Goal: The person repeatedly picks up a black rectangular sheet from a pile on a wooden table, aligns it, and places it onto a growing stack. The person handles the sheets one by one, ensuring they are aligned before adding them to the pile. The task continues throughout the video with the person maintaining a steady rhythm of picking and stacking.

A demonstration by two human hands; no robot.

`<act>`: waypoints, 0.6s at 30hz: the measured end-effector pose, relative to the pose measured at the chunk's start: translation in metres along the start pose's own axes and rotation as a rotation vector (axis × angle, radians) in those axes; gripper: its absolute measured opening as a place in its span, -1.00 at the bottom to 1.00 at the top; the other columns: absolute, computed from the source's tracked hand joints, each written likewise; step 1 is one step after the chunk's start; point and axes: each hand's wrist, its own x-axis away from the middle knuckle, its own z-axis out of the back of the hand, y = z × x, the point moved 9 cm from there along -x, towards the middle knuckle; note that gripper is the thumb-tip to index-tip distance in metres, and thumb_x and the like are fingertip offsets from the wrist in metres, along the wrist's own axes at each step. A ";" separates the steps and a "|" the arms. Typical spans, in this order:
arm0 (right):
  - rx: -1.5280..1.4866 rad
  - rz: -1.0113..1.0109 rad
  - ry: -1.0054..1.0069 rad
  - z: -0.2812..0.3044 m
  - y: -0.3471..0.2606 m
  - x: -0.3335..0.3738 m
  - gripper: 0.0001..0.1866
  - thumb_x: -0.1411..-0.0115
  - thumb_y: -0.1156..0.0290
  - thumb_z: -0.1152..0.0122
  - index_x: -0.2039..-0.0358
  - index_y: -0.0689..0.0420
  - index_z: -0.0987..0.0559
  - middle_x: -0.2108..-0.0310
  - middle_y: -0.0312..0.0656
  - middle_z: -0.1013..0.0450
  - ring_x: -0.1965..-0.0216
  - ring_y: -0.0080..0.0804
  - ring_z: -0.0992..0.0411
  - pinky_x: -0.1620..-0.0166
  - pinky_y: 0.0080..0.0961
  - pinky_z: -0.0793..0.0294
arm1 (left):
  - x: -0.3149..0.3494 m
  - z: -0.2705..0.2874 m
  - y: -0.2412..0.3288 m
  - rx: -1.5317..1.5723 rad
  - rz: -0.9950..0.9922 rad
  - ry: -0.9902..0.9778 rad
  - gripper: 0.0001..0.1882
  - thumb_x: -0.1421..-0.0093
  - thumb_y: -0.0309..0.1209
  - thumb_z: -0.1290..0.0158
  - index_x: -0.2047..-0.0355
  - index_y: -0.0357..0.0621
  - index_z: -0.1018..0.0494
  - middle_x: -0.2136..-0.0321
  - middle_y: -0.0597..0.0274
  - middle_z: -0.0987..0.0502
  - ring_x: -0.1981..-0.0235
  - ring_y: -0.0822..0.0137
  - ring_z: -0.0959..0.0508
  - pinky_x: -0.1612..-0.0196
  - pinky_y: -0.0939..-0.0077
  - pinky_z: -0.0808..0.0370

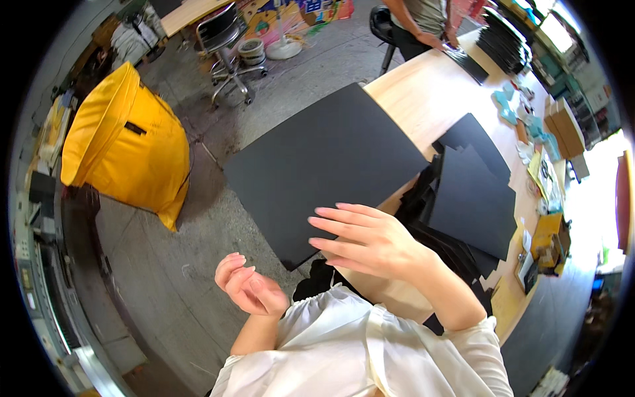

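Observation:
A large flat black sheet (324, 155) lies in front of me, its right part on the wooden table and its left part out past the table's edge. Over the sheet's near right part is my right hand (374, 241), fingers stretched out and holding nothing; whether it touches the sheet I cannot tell. My left hand (253, 288) is just off the sheet's near left corner, palm turned up, with loosely curled fingers and nothing in them. To the right, a loose, uneven stack of black sheets (473, 198) sits on the table.
The wooden table (423, 92) runs away to the far right. A person (423, 26) works there beside another black stack (503, 43). Cardboard boxes (564, 129) and a yellow carton (552, 243) line its right side. A big yellow bag (132, 142) and a wheeled chair (228, 49) stand left.

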 end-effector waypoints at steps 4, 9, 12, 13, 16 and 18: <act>-0.079 0.049 -0.141 -0.042 0.007 -0.027 -0.58 -0.04 0.20 -0.37 0.10 0.09 -0.59 -0.12 -0.16 -0.43 -0.21 -0.23 -0.35 -0.28 -0.18 -0.29 | 0.013 0.018 -0.027 -0.039 0.133 -0.024 -0.83 -0.25 -0.44 0.21 0.24 -0.18 -0.37 0.13 0.02 -0.38 0.08 0.17 -0.36 -0.06 0.22 -0.30; -0.051 0.062 -0.155 -0.053 0.010 -0.032 -0.58 -0.04 0.19 -0.37 0.11 0.09 -0.60 -0.09 -0.15 -0.46 -0.15 -0.23 -0.42 -0.22 -0.22 -0.38 | 0.027 0.013 -0.039 -0.023 0.208 -0.059 -0.81 -0.32 -0.36 0.20 0.25 -0.17 -0.37 0.16 0.06 -0.38 0.09 0.17 -0.37 -0.04 0.21 -0.32; -0.057 0.046 -0.125 -0.050 0.009 -0.035 -0.61 -0.06 0.19 -0.36 0.13 0.11 -0.60 -0.03 -0.16 -0.51 -0.08 -0.27 -0.48 -0.17 -0.25 -0.45 | 0.030 0.004 -0.043 0.027 0.188 -0.106 -0.78 -0.32 -0.37 0.23 0.22 -0.20 -0.38 0.14 0.03 -0.40 0.08 0.13 -0.40 -0.04 0.17 -0.35; -0.070 0.036 -0.106 -0.047 0.010 -0.037 -0.62 -0.07 0.20 -0.36 0.14 0.12 -0.61 0.00 -0.16 -0.53 -0.05 -0.29 -0.50 -0.15 -0.26 -0.48 | 0.028 0.000 -0.041 0.027 0.146 -0.132 -0.74 -0.32 -0.36 0.25 0.18 -0.24 -0.39 0.10 -0.01 -0.40 0.05 0.08 -0.41 -0.06 0.12 -0.36; -0.165 -0.063 -0.073 -0.040 0.019 -0.043 -0.70 -0.12 0.25 -0.33 0.19 0.14 -0.62 0.12 -0.19 -0.59 0.03 -0.29 -0.55 -0.09 -0.28 -0.53 | 0.024 -0.014 -0.034 -0.004 0.001 -0.239 -0.59 -0.32 -0.32 0.31 0.04 -0.38 -0.36 -0.01 -0.17 -0.39 -0.06 -0.07 -0.41 -0.15 -0.01 -0.34; -0.272 -0.159 -0.035 -0.035 0.027 -0.046 -0.76 -0.17 0.30 -0.28 0.22 0.17 -0.63 0.18 -0.18 -0.60 0.06 -0.25 -0.56 -0.06 -0.29 -0.54 | 0.024 -0.025 -0.026 -0.067 -0.123 -0.347 -0.46 -0.33 -0.27 0.36 -0.09 -0.50 -0.29 -0.10 -0.32 -0.35 -0.15 -0.20 -0.38 -0.21 -0.10 -0.30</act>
